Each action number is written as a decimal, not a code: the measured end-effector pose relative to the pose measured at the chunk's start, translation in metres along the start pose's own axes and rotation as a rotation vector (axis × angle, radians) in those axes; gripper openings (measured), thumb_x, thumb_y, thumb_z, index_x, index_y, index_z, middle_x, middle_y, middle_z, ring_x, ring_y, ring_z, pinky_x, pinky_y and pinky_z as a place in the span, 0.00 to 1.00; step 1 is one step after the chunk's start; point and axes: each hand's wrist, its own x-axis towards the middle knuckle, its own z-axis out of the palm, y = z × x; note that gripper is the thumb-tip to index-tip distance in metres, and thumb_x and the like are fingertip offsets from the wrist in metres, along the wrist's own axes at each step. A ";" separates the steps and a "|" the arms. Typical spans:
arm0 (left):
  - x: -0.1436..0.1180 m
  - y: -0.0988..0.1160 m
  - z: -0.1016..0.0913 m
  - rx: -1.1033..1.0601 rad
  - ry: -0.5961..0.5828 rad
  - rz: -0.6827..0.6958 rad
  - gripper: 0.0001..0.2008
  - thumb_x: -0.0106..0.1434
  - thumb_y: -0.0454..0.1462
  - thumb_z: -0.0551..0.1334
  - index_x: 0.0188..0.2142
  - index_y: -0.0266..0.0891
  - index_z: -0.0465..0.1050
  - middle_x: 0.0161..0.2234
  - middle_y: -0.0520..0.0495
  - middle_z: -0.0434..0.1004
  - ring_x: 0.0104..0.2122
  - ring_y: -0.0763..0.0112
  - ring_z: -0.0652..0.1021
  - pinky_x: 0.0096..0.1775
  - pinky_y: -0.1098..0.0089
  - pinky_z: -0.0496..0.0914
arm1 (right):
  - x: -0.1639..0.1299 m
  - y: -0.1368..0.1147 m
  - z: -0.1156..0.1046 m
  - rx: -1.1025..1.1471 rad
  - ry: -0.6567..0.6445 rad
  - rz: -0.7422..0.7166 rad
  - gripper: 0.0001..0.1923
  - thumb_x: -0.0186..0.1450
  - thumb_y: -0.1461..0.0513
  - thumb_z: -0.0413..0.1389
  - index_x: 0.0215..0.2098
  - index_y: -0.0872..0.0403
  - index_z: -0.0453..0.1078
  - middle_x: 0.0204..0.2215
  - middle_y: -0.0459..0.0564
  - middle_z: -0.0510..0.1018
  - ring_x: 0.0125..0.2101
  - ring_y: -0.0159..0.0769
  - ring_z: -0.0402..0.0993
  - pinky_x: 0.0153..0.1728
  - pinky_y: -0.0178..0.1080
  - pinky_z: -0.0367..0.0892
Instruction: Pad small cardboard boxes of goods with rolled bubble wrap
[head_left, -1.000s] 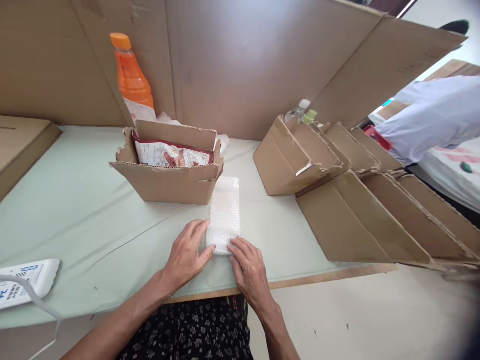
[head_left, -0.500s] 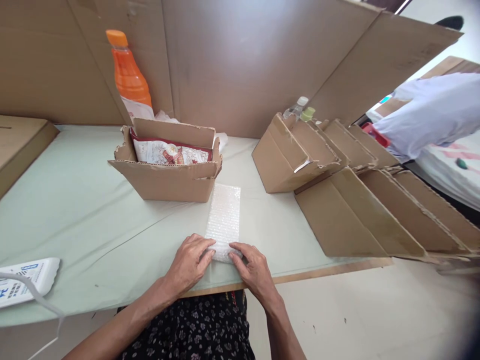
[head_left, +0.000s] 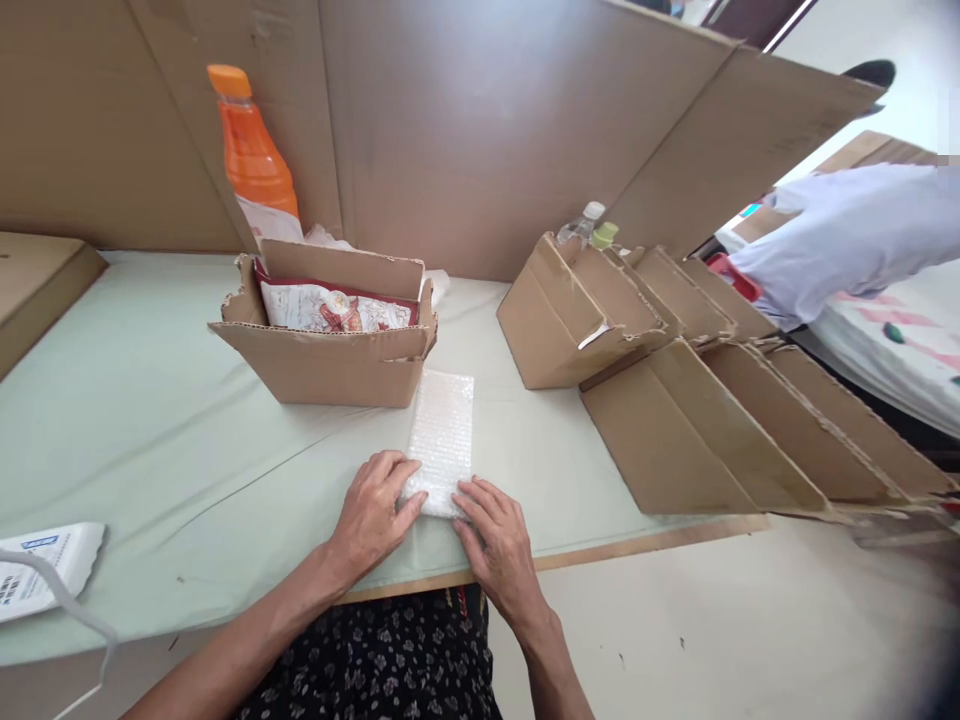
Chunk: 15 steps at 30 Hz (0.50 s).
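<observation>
Just beyond the bubble wrap [head_left: 441,440] (lying flat) stands a cardboard box [head_left: 330,355].

both forearms reach in from 6 o'clock, converging toward 12. left hand [head_left: 373,512] lies palm-down, fingers pointing to 2 o'clock; right hand [head_left: 495,540] flat, fingers pointing to 11 o'clock.

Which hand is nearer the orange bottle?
Left. The left hand rests at the bubble wrap strip's near left corner, on the orange bottle's side; the right hand sits at the right corner, farther off.
</observation>
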 end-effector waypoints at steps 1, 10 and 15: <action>-0.003 0.000 -0.003 -0.022 -0.006 0.036 0.15 0.65 0.38 0.61 0.51 0.40 0.75 0.51 0.39 0.76 0.50 0.55 0.75 0.52 0.55 0.70 | 0.002 0.000 0.000 0.019 0.006 0.002 0.14 0.71 0.65 0.52 0.52 0.49 0.72 0.50 0.52 0.81 0.54 0.47 0.74 0.50 0.51 0.70; -0.006 0.000 -0.006 -0.094 -0.122 0.048 0.12 0.69 0.34 0.56 0.48 0.38 0.75 0.40 0.42 0.80 0.42 0.59 0.76 0.46 0.58 0.71 | 0.001 -0.006 -0.015 0.113 0.045 0.070 0.17 0.70 0.63 0.55 0.57 0.49 0.68 0.50 0.54 0.79 0.51 0.45 0.74 0.49 0.48 0.71; 0.012 0.000 0.006 0.039 -0.068 0.036 0.13 0.67 0.33 0.57 0.49 0.38 0.75 0.43 0.40 0.79 0.44 0.56 0.76 0.48 0.55 0.71 | 0.003 0.003 0.002 -0.019 0.058 0.007 0.19 0.69 0.64 0.56 0.58 0.50 0.68 0.56 0.56 0.75 0.55 0.49 0.71 0.50 0.50 0.69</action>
